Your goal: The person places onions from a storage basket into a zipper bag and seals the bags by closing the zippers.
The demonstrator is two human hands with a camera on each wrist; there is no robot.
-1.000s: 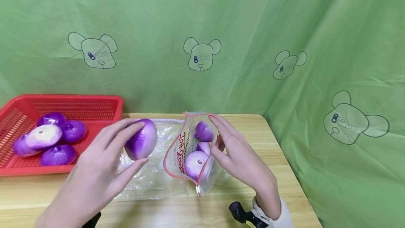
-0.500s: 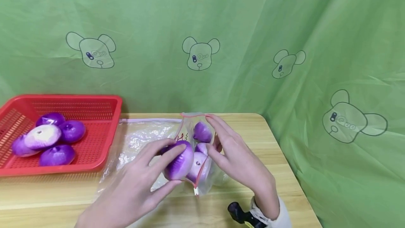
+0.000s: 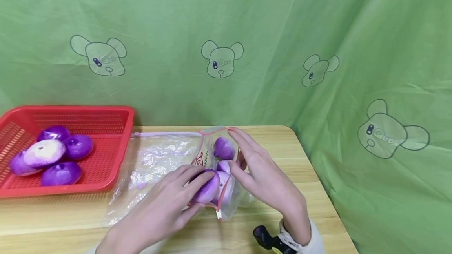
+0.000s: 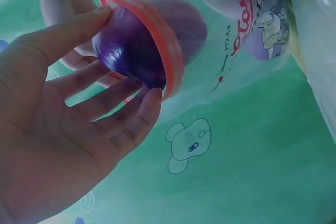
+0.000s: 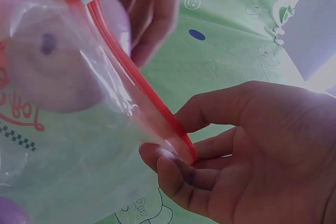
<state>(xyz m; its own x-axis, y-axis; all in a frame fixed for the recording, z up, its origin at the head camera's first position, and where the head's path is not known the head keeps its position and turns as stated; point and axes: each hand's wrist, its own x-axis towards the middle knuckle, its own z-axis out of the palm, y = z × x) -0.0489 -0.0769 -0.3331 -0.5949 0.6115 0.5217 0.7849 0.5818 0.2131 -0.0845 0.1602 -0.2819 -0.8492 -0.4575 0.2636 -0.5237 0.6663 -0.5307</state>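
My left hand holds a purple onion between thumb and fingers at the mouth of a clear zip bag with red edging and red lettering. In the left wrist view, that onion is partly past the red zip edge, with the fingertips right at the edge. My right hand grips the bag's far right side; the right wrist view shows its thumb and fingers around the red zip edge. Inside the bag lie several more onions, one purple onion at the back. A white slider sits at the near corner.
At the left stands a red plastic basket with several purple onions in it. Another clear bag lies flat on the wooden table between basket and zip bag. A green curtain rises behind and to the right.
My left hand has moved right and down with the onion, from over the flat bag into the zip bag's mouth. The right hand keeps its grip on the zip bag.
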